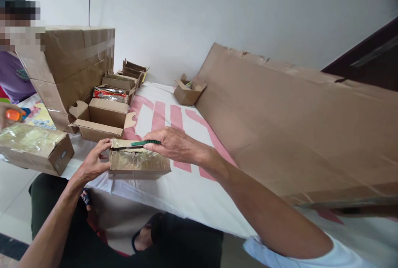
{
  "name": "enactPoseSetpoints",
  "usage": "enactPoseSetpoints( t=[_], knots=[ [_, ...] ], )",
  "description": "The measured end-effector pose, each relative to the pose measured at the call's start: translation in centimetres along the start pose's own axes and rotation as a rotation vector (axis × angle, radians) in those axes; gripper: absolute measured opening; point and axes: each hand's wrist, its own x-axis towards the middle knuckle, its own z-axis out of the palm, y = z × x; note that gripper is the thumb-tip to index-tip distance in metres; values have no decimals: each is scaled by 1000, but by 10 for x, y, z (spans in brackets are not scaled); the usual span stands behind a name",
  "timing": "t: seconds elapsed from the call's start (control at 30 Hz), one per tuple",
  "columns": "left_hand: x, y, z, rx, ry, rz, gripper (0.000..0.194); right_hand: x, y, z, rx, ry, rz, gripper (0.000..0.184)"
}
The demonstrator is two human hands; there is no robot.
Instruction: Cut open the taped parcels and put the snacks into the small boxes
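Observation:
A small taped cardboard box (137, 162) lies at the front edge of the table, its top covered with wrinkled clear tape. My left hand (95, 162) grips the box's left end, thumb on the near side and fingers at the top corner. In my right hand (169, 143) is a box cutter (145, 142) with a green ribbed grip. Its dark, narrow part lies along the box's top and reaches toward my left fingers. How deep the tip sits in the tape cannot be made out.
Behind stands an open carton (104, 118), with another holding red-and-silver packets (109, 93). A second taped box (34, 143) is at left, beside a co-worker's hand (4, 114) near an orange object. A tall carton (81, 60) and a large cardboard sheet (295, 131) flank the table.

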Motion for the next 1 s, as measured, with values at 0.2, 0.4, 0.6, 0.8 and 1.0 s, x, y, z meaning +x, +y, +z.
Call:
enactPoseSetpoints(
  t=[0.2,0.4,0.6,0.8,1.0],
  knots=[
    [4,3,-6,26,-13,2,52,18,-13,-4,-136,-57,-32,22],
    [15,1,-15,87,-7,-2,50,-6,25,-16,-234,-35,27,20],
    [19,1,-18,122,-15,2,49,-70,73,-33,-182,45,124,22],
    [19,6,-21,114,-26,-10,49,-127,107,-17,19,285,248,22],
    [20,17,-20,56,-85,20,49,-143,97,19,369,473,315,34]
  ],
)
